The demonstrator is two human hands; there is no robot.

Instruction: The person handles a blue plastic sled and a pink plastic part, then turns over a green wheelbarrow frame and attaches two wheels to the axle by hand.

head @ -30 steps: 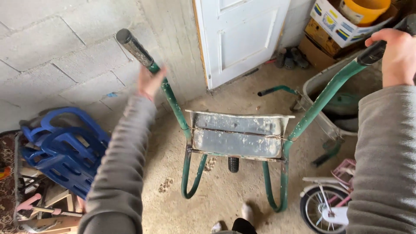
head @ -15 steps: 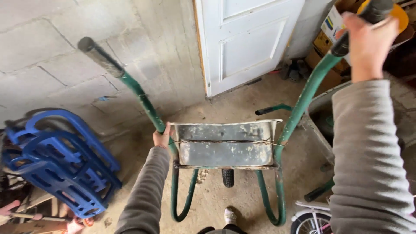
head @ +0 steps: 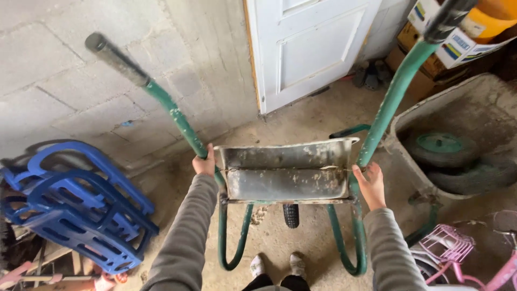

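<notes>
A green-framed wheelbarrow [head: 285, 175] with a grey metal tray stands tipped up in front of me, its two handles pointing up toward the camera. My left hand [head: 205, 161] grips the left frame tube just beside the tray's rim. My right hand [head: 370, 185] holds the right frame tube at the tray's other side. Its black wheel [head: 291, 215] shows below the tray, and my feet [head: 279, 265] are between the green legs.
Blue plastic sleds [head: 75, 205] are stacked at the left against the block wall. A white door [head: 315, 48] is straight ahead. Another grey wheelbarrow tub with tyres [head: 458, 145] lies at the right, cardboard boxes [head: 458, 37] behind it, a pink child's bike [head: 474, 258] at bottom right.
My right hand came down from the top of the right handle to the frame beside the tray. The left hand stays low on the left tube. The wheelbarrow now looms closer.
</notes>
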